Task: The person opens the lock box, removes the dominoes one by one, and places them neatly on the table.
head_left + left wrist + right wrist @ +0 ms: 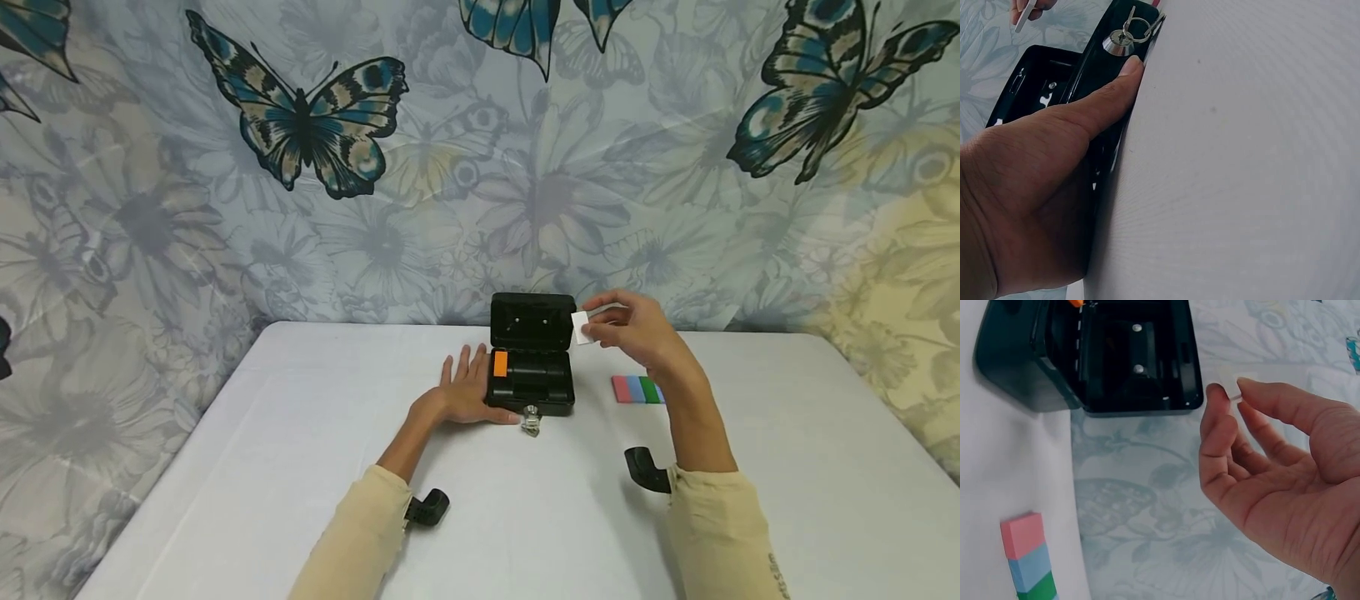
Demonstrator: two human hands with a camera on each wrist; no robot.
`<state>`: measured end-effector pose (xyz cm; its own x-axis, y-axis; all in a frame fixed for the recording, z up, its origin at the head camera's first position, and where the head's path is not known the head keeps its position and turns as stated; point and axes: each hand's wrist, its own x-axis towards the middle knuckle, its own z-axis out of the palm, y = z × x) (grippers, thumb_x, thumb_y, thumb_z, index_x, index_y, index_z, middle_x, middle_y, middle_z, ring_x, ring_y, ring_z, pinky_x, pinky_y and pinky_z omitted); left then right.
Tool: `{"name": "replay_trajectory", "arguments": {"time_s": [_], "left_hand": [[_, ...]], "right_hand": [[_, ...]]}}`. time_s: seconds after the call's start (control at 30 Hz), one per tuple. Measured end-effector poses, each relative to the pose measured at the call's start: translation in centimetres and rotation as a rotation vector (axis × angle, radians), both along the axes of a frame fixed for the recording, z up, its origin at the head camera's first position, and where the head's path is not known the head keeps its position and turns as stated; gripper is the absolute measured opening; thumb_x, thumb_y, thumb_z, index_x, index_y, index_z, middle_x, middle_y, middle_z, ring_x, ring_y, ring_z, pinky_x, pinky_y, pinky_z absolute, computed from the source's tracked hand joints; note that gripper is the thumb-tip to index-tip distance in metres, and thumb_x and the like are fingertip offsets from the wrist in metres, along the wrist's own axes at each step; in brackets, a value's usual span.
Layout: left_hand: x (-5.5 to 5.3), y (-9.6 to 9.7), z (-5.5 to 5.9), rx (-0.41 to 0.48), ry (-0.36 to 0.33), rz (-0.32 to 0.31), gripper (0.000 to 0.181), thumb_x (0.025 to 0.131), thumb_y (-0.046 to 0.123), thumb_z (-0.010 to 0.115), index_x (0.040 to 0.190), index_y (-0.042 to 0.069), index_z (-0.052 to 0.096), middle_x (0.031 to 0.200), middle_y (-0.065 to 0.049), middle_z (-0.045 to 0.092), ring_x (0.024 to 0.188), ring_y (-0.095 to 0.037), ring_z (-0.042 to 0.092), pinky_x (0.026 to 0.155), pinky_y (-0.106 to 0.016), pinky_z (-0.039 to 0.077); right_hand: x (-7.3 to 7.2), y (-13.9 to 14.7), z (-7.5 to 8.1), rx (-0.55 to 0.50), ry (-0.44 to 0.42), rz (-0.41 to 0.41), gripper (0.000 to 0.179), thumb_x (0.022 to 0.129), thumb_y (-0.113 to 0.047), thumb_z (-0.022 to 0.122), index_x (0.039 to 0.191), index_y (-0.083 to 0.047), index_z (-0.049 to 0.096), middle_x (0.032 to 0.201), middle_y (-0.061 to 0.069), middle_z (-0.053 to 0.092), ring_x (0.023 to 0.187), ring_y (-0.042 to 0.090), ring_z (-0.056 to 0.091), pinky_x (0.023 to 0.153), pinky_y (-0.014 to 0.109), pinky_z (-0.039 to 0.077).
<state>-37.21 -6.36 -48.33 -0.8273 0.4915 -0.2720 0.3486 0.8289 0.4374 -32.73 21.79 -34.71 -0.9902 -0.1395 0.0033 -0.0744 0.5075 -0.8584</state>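
A black lockable cash box stands with its lid raised. An orange block lies inside at the left. My left hand rests against the box's left side, fingers extended; its thumb lies along the front wall near the lock. Keys on a ring hang from that lock. My right hand is raised beside the lid's right edge and pinches a thin white rectangular piece between thumb and fingers. In the right wrist view, the white piece is pale and blurred.
A row of coloured blocks, pink, blue and green among them, lies right of the box, partly behind my right forearm. The white-covered table ends just behind the box, at a cloth backdrop printed with flowers and butterflies.
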Motion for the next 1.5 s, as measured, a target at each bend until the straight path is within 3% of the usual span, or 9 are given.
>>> {"name": "replay_trajectory", "arguments": {"time_s": [0.53,1.17,1.5], "left_hand": [[0.6,-0.4,0.7,0.012,-0.016,0.02,0.13,0.086,0.069,0.07,0.167,0.011,-0.014,0.176,-0.006,-0.02,0.162,-0.028,-0.027,0.13,-0.055,-0.018],[0.3,-0.1,0.3,0.004,-0.012,0.012,0.132,0.084,0.072,0.07,0.167,0.011,-0.013,0.177,-0.005,-0.02,0.163,-0.028,-0.026,0.13,-0.056,-0.017],[0.2,-0.1,0.2,0.0,-0.006,0.01,0.133,0.084,0.074,0.068,0.167,0.011,-0.014,0.177,-0.005,-0.02,0.162,-0.028,-0.026,0.13,-0.056,-0.017]], "right_hand": [[-0.1,0.5,0.3,0.001,0.01,-0.028,0.042,0.098,-0.012,0.071,0.136,0.002,0.059,0.1,-0.003,0.073,0.082,0.003,0.068,0.08,0.021,0.056],[0.1,1.7,0.3,0.008,0.003,-0.026,0.044,0.1,-0.014,0.07,0.139,0.0,0.057,0.098,-0.01,0.07,0.083,0.0,0.066,0.08,0.02,0.056],[0.3,2.9,0.2,0.014,0.012,-0.047,0.045,0.101,-0.014,0.068,0.141,0.002,0.056,0.09,-0.021,0.067,0.082,-0.003,0.066,0.08,0.018,0.055]]}}
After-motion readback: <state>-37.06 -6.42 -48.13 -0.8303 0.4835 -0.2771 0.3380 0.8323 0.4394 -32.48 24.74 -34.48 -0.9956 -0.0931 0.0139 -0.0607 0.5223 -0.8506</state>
